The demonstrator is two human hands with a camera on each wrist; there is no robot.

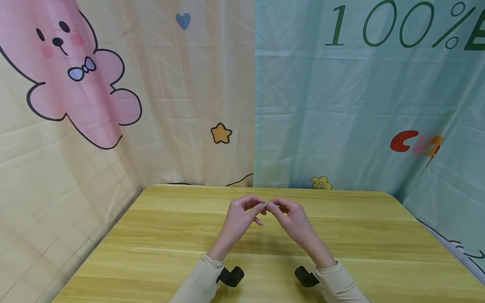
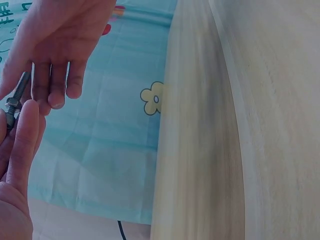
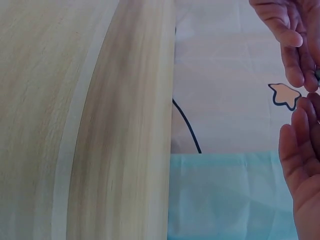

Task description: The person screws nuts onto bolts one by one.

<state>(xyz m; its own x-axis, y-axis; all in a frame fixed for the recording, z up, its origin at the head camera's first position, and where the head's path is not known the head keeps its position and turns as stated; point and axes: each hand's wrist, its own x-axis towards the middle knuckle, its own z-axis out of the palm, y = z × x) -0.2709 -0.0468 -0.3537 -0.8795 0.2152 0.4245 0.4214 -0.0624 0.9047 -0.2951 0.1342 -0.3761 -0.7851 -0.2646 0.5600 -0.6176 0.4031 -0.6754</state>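
Over the table, both hands meet at a small metal bolt carrying a nut. My left hand pinches the head end of the bolt between thumb and fingers. From the other side, my right hand has its thumb and forefinger on the threaded shank, its other fingers extended in the left wrist view. Fingertips partly cover the bolt in the head view. At the right edge of the right wrist view only a sliver of metal shows between the hands.
A wooden table lies beneath the hands. Printed curtains stand behind it and along both sides. Dark wrist mounts sit by the beige sleeves.
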